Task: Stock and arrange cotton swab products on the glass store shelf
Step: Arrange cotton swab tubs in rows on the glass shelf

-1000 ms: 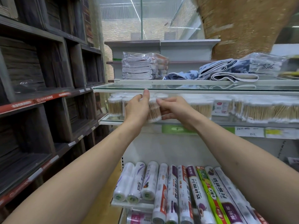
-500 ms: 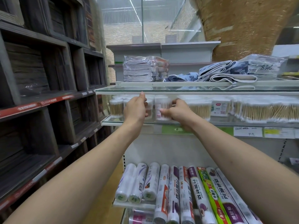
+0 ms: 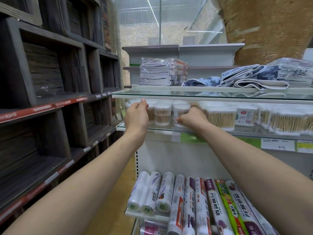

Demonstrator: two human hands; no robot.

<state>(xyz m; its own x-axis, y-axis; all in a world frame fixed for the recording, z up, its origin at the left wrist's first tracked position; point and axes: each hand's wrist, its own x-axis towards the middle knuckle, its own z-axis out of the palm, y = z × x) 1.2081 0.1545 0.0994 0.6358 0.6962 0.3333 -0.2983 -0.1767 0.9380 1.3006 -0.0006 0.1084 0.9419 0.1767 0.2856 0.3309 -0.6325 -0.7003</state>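
Both your arms reach forward to the lower glass shelf [image 3: 145, 128], where the cotton swab tubs stand in a row under the upper glass shelf [image 3: 203, 95]. Your left hand [image 3: 136, 116] is at the left end of the row with its fingers curled in front of a swab tub [image 3: 151, 114]; the hand hides most of that tub, so you cannot tell whether it is gripped or only touched. Your right hand [image 3: 193, 118] is wrapped round another tub [image 3: 180, 110], thumb low at its front, fingers over the top. One free tub [image 3: 162, 115] stands between the two hands, which are apart. To the right, flat packs of swabs [image 3: 220, 117] fill the rest of the shelf. Folded cloths [image 3: 162, 72] lie on the upper shelf, and rolls of plastic wrap [image 3: 189, 206] lie on the shelf below your arms. Dark wooden shelving [image 3: 50, 82] lines the left side.
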